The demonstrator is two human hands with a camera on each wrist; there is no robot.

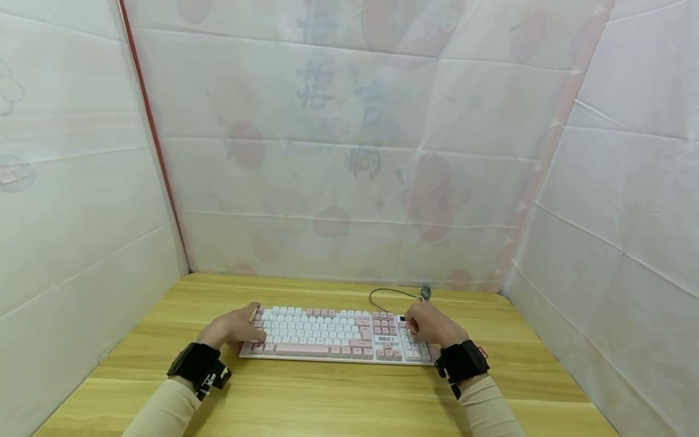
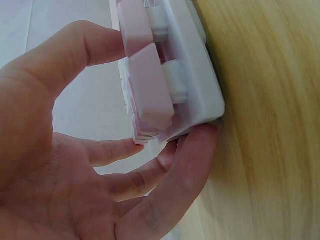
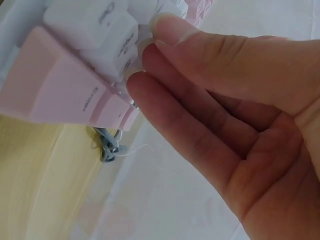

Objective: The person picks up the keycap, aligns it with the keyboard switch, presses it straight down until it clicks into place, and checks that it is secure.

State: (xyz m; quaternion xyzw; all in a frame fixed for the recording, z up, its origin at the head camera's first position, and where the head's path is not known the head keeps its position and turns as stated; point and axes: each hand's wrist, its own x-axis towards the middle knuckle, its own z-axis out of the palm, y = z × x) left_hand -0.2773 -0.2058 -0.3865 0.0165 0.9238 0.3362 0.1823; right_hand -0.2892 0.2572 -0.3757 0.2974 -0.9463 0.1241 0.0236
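Observation:
A white and pink keyboard (image 1: pixel 327 332) lies on the wooden table, long side facing me. My left hand (image 1: pixel 235 326) grips its left end: the thumb is on the pink corner keys (image 2: pixel 150 85), and a fingertip presses against the white case (image 2: pixel 200 75) near its bottom corner. Over the number pad, my right hand (image 1: pixel 434 325) has its thumb and two fingertips drawn together in a pinch at a white keycap (image 3: pixel 145 31). The pinched keycap is mostly hidden by those fingertips. Beside them rises the large pink Enter key (image 3: pixel 55 85).
A dark cable (image 1: pixel 390 289) with a bundled end (image 1: pixel 425 294) lies behind the keyboard's right side. Pale printed cloth (image 1: pixel 338 182) walls the table (image 1: pixel 327 400) at the back and both sides. Black straps with cameras (image 1: pixel 463 363) are on both wrists.

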